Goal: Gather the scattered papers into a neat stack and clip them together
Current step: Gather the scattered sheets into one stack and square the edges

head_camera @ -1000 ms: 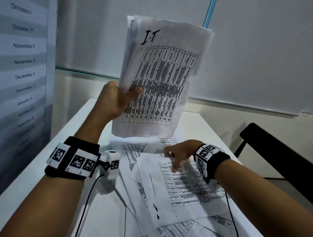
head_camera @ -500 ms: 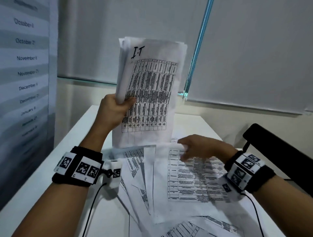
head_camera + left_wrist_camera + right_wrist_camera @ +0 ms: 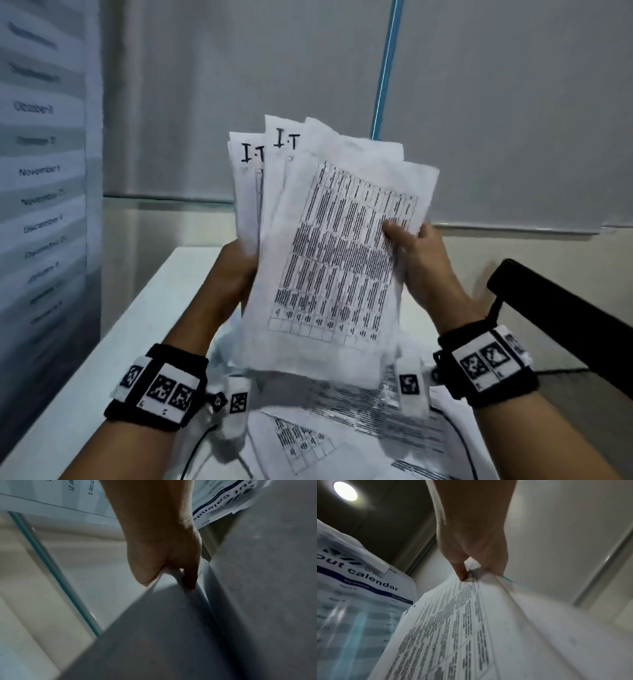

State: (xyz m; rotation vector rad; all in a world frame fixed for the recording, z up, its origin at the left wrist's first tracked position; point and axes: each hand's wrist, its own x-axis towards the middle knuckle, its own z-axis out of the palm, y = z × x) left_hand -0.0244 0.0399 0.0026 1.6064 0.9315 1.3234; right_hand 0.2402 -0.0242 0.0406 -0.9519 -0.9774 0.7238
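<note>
A fanned bundle of printed sheets (image 3: pixel 329 246) stands upright above the table, uneven at the top, two marked "I.T". My left hand (image 3: pixel 236 274) grips the bundle's left edge; the left wrist view shows thumb and fingers (image 3: pixel 190 577) pinching the sheets (image 3: pixel 154 635). My right hand (image 3: pixel 418 260) pinches the front sheet at its right edge, thumb (image 3: pixel 461 572) on the printed table (image 3: pixel 453 628). More loose sheets (image 3: pixel 359 421) lie scattered on the white table (image 3: pixel 113 370) under the bundle. No clip is in view.
A wall calendar poster (image 3: pixel 41 192) hangs at the left, close to the table. A black chair back (image 3: pixel 561 308) stands at the right edge. Behind are a glass panel with a blue-green edge (image 3: pixel 385 68) and a grey blind. Cables run from both wristbands.
My right hand has lifted a sheet off the table and brought it up against the front of the bundle. The bundle has dropped lower and its sheets have fanned apart.
</note>
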